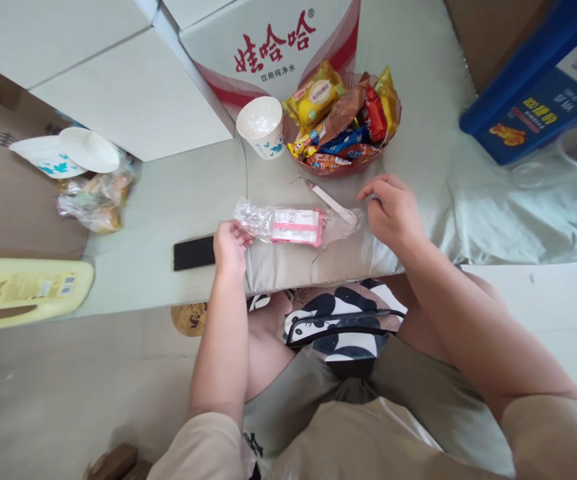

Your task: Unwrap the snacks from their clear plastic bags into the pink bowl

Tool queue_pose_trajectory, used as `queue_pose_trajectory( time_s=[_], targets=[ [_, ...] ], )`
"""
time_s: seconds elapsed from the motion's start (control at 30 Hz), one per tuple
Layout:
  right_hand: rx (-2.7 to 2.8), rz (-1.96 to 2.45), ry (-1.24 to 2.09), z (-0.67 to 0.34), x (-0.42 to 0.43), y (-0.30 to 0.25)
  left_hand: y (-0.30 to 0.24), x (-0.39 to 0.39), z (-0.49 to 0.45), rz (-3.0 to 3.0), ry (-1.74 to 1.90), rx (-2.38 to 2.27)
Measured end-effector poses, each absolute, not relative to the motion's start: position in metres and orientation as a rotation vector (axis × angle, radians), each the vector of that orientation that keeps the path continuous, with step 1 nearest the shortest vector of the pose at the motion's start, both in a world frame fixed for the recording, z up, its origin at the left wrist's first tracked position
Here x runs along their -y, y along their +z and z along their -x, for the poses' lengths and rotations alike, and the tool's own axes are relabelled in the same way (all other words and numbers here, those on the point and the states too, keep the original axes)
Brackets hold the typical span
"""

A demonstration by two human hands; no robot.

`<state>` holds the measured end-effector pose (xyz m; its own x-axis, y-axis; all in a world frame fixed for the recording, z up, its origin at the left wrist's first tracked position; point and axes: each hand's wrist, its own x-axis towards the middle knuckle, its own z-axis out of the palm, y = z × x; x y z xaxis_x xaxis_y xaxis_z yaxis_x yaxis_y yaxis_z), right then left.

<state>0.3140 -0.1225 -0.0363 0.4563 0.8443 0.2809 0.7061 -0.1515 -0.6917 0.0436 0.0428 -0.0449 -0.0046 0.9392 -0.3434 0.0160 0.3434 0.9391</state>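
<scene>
My left hand (230, 247) pinches the left end of a clear plastic snack packet (288, 225) with a pink and white label, which lies on the pale green cloth. My right hand (393, 212) hovers just right of the packet, fingers curled loosely, with nothing visible in them. A thin pale strip (332, 203) lies between that hand and the packet. Behind them stands a reddish bowl (343, 168) heaped with wrapped snacks, and a white paper cup (262, 127) stands left of it.
A black phone (194, 253) lies left of my left hand. White cartons (118, 93) and a box with red lettering (273, 47) stand at the back. A blue box (533, 100) sits at the right, a bag of food and paper bowls (88, 173) at the left.
</scene>
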Motion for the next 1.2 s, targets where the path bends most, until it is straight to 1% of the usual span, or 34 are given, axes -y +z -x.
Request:
queue_pose_trajectory(
  time_s=[0.13, 0.27, 0.4, 0.57, 0.67, 0.83, 1.03, 1.2],
  targets=[
    [1.460, 1.835, 0.280, -0.292, 0.119, -0.035, -0.049, -0.043, -0.049, -1.228, 1.154, -1.255],
    [1.620, 1.933, 0.361, -0.274, 0.117, -0.041, -0.057, -0.043, -0.058, -1.477, 1.127, -1.230],
    [1.660, 1.971, 0.303, -0.279, 0.117, -0.044, -0.059, -0.044, -0.062, -1.476, 1.139, -1.303],
    [1.497, 2.019, 0.159, -0.291, 0.119, -0.035, -0.054, -0.040, -0.057, -1.401, 1.114, -1.279],
    [1.565, 1.978, 0.218, -0.283, 0.119, -0.035, -0.052, -0.037, -0.052, -1.452, 1.049, -1.232],
    [1.693, 1.969, 0.310, -0.270, 0.116, -0.045, -0.047, -0.032, -0.045, -1.596, 0.887, -1.307],
    [1.574, 1.967, 0.195, -0.280, 0.114, -0.039, -0.045, -0.029, -0.042, -1.600, 0.947, -1.332],
    [1.497, 1.910, 0.059, -0.287, 0.114, -0.037, -0.044, -0.030, -0.038, -1.648, 0.990, -1.259]
  ],
)
